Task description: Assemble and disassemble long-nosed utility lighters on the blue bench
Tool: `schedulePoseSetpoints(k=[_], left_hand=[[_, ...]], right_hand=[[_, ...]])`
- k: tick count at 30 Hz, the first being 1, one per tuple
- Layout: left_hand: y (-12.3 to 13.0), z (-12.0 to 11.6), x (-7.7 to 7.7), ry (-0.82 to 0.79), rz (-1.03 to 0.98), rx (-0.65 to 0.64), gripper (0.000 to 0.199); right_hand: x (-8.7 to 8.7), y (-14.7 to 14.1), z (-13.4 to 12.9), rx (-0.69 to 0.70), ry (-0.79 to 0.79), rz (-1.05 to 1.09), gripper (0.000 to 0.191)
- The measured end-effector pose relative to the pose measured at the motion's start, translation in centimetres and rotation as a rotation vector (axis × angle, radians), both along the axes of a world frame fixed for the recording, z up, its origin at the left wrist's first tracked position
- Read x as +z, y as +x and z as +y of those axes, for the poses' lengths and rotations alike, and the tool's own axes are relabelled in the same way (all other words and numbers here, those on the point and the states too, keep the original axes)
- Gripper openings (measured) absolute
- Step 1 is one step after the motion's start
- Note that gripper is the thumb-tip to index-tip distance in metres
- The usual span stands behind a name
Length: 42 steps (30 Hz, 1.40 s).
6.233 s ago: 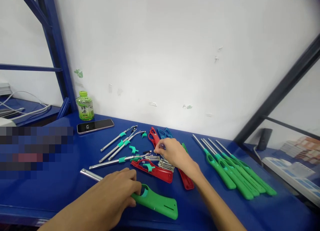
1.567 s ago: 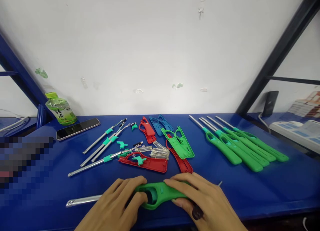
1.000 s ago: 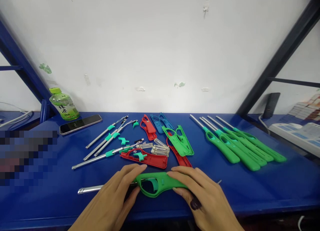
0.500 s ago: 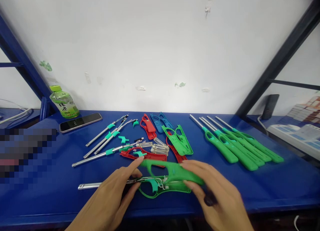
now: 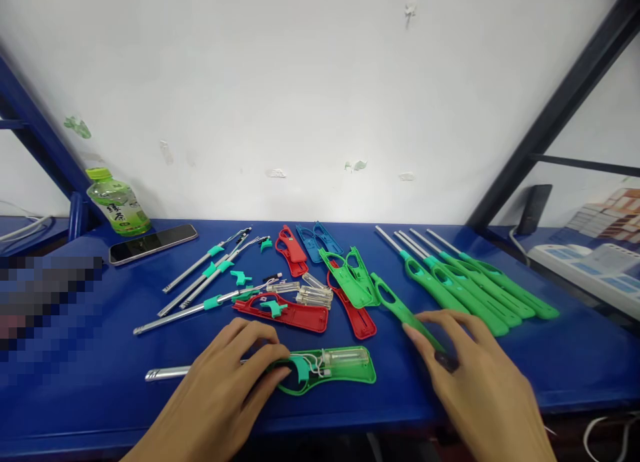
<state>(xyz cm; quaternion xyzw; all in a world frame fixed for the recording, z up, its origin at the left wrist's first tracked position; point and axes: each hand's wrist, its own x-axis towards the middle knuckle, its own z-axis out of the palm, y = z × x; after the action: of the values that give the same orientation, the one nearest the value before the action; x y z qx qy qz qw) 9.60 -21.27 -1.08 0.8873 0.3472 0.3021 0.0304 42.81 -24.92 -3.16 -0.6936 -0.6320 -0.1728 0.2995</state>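
My left hand (image 5: 240,375) is closed on the front of an opened green lighter half-shell (image 5: 367,372) lying near the table's front edge. A metal tube (image 5: 167,373) sticks out to the left of it. Inside the shell sit a clear gas tank (image 5: 345,357), white wires and a teal trigger (image 5: 302,367). My right hand (image 5: 465,362) pinches the matching green cover half (image 5: 400,309), tilted, to the right of the shell and apart from it. A dark rounded end (image 5: 447,362) shows under my right fingers; the rest of that object is hidden.
Several finished green lighters (image 5: 450,285) lie at right. Red shell halves (image 5: 295,315), green shell halves (image 5: 350,279), clear tanks (image 5: 314,295) and metal tubes (image 5: 195,275) lie behind my hands. A phone (image 5: 153,244) and a bottle (image 5: 119,205) stand at far left.
My right hand has lifted the green cover half off the half-shell and carried it right, turning it. The clear tank is now uncovered. My left hand stays on the shell's front.
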Motion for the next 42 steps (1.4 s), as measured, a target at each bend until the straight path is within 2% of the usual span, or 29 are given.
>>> schedulePoseSetpoints(k=[2,5,7,10,14,18,23,27,29,30,33,35,38,42], left_hand=[[0.1,0.2,-0.2,0.004,0.009,0.005,0.022],[0.2,0.6,-0.4,0.025,0.006,-0.006,0.028],[0.3,0.8,-0.3,0.046,0.024,-0.012,0.035],[0.6,1.1,0.0,0.085,0.071,-0.001,0.04],[1.1,1.2,0.4,0.106,0.108,0.033,0.045],[0.8,0.9,1.4,0.12,0.11,0.066,0.052],[-1.9,1.9,2.8,0.211,0.144,0.13,0.048],[-4.5,3.3,2.7,0.197,0.184,0.224,0.049],[-4.8,3.4,2.5,0.193,0.191,0.25,0.048],[-4.5,3.2,2.4,0.195,0.178,0.247,0.047],[-2.3,1.9,2.0,0.161,0.058,0.184,0.033],[-0.4,0.9,1.6,0.059,-0.002,0.09,0.024],[1.9,0.0,0.6,-0.015,-0.066,0.014,0.024],[2.7,0.2,-0.4,-0.041,-0.071,-0.001,0.026]], right_hand=[[0.3,-0.8,-0.4,0.077,0.007,0.021,0.036],[0.5,-2.3,-0.8,0.315,-0.067,0.124,0.021],[0.5,-3.7,-0.7,0.47,-0.143,0.182,0.021],[0.5,-5.4,-0.3,0.566,-0.211,0.237,0.026],[0.4,-5.9,-0.1,0.584,-0.243,0.282,0.029],[0.3,-5.5,-0.2,0.54,-0.313,0.355,0.014],[0.8,-5.4,0.2,0.521,-0.357,0.382,0.016],[1.2,-5.4,0.6,0.576,-0.311,0.325,0.018],[1.1,-5.5,0.9,0.606,-0.248,0.261,0.011],[1.0,-5.7,1.0,0.619,-0.212,0.222,0.012],[0.9,-6.2,1.3,0.639,-0.114,0.118,0.046],[0.9,-6.5,1.4,0.639,-0.062,0.07,0.057],[1.0,-6.9,1.4,0.622,0.006,0.039,0.053],[0.8,-7.2,1.5,0.62,0.049,0.031,0.048]])
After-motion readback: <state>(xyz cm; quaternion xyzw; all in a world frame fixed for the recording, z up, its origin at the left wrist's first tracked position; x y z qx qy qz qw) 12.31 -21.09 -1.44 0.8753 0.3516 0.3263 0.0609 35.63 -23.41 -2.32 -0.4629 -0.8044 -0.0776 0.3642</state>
